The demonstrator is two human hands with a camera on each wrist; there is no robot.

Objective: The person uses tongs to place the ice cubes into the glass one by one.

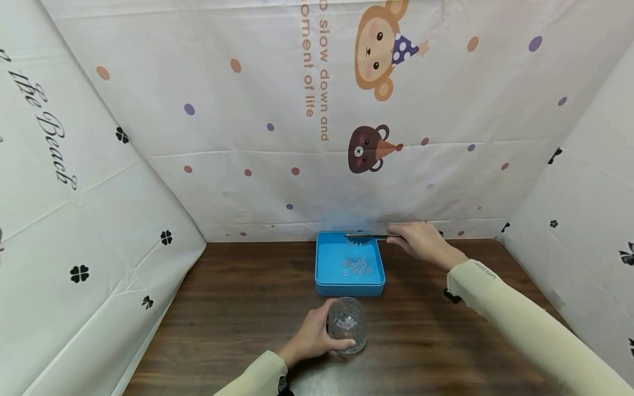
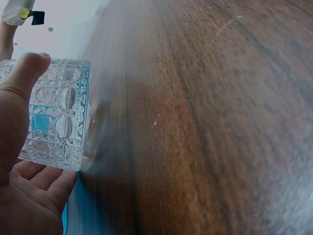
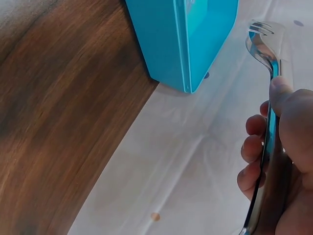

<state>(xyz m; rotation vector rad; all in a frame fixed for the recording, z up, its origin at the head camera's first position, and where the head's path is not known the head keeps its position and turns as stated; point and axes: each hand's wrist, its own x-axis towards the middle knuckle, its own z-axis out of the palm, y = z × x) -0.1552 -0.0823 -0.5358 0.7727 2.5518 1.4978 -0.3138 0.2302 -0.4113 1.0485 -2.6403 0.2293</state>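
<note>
Left hand [image 1: 314, 333] wrapped round a clear cut-glass tumbler [image 1: 348, 319], thumb along the near side, fingers on the far side. Left wrist view shows the square-faceted wall of the glass held between thumb and fingers, just beside the wood-grain table [image 1: 238, 308]. The glass sits on the person's side of a blue rectangular tray [image 1: 350, 290], near its front wall.

Right hand [image 1: 421, 242] grips a shiny metal utensil [image 3: 266, 142], thumb pressed on the handle near the neck, other fingers curled round from the opposite side. Tip has fork-like tines; probably serving tongs, but the wrist view doesn't separate the arms well. In the head view the utensil lies crosswise over the tray's far edge, its tip pointing left, apart from the small clear ice-like pieces [image 1: 356, 267]. Those pieces form a loose pile on the tray floor, toward the right front.

Tray stands at the back of the table, close to a white backdrop cloth [image 1: 223, 121] printed with coloured dots, sideways lettering, a monkey face [image 1: 376, 49] and a brown bear face [image 1: 366, 148]. Side cloth at left carries black clovers [image 1: 79, 273]. Both sleeves [image 1: 520, 324] pale cream-green, a black band at each wrist.
</note>
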